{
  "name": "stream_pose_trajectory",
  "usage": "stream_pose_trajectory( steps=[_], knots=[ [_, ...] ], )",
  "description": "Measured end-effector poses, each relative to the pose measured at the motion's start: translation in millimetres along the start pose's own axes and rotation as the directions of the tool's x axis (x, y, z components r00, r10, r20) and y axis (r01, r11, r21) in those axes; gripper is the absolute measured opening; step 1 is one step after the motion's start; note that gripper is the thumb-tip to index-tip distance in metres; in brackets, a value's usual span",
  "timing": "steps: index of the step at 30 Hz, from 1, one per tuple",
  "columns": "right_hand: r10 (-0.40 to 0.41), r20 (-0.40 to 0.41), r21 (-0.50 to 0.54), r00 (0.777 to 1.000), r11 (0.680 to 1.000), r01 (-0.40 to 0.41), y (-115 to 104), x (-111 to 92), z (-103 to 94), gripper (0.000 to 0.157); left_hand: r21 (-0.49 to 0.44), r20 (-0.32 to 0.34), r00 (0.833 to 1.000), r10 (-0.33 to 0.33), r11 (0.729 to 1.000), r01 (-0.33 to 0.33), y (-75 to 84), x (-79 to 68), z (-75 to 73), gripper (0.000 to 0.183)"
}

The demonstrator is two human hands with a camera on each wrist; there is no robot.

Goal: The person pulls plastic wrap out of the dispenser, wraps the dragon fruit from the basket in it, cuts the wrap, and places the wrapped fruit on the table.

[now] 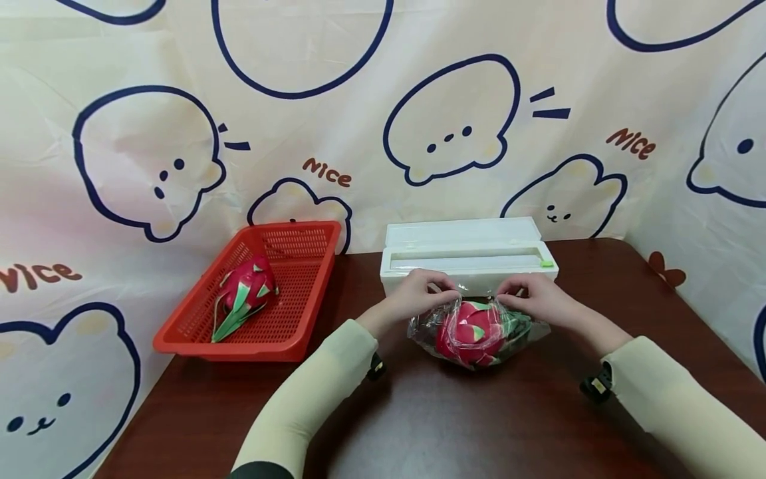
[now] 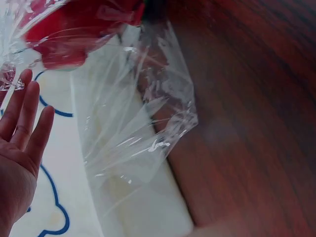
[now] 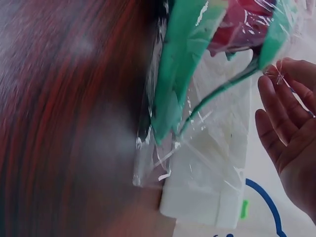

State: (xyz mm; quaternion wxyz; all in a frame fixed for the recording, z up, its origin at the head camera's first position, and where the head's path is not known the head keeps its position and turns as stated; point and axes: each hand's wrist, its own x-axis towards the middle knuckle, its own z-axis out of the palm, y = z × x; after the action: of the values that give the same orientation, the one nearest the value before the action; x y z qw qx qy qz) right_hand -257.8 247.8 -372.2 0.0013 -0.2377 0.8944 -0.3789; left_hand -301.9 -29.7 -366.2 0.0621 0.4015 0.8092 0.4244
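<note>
Pinching clear film (image 2: 170, 98), left hand (image 1: 417, 295), right hand (image 1: 538, 299), red basket (image 1: 239, 350) in head view only

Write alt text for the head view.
A left hand and a right hand pinch clear film covering a red dragon fruit at a dark wooden table. An open white box stands behind the fruit; to the left, a red basket holds another dragon fruit.
</note>
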Motion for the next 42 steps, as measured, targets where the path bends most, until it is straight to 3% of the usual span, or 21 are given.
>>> stream_pose_trajectory(
  steps=[5, 12, 20, 33, 39, 42],
  knots=[
    [-0.067, -0.005, 0.001, 0.998, 0.998, 0.067, 6, 4, 8.4, 0.012, -0.012, 0.029, 0.999, -0.021, 1.0, 0.022, -4.1, 6.8, 10.6, 0.014],
    [-0.063, -0.01, 0.018, 0.998, 0.998, 0.063, 8, 4, 14.8, 0.014, -0.023, 0.04, 0.999, -0.03, 0.999, 0.031, -8.5, 10.3, 18.5, 0.011],
    [0.005, -0.02, 0.063, 1.0, 0.998, -0.004, 7, 3, 16.2, 0.009, -0.025, 0.046, 0.999, -0.027, 0.999, 0.028, -10.3, 12.8, 22.9, 0.01],
    [-0.046, 0.001, 0.012, 0.999, 0.999, 0.046, 6, 4, 11.8, 0.007, 0.039, 0.087, 0.996, -0.005, 0.999, 0.001, -9.3, 19.1, 18.7, 0.013],
    [-0.047, -0.039, 0.013, 0.998, 0.999, 0.048, -7, -2, 4.0, 0.016, 0.008, -0.017, 0.999, 0.031, 1.0, -0.031, -2.2, 10.5, 4.3, 0.016],
    [-0.091, -0.066, 0.002, 0.994, 0.996, 0.091, -13, -6, 1.2, 0.012, 0.002, -0.048, 0.993, 0.104, 0.995, -0.104, 1.9, -1.9, -1.3, 0.013]
  ],
)
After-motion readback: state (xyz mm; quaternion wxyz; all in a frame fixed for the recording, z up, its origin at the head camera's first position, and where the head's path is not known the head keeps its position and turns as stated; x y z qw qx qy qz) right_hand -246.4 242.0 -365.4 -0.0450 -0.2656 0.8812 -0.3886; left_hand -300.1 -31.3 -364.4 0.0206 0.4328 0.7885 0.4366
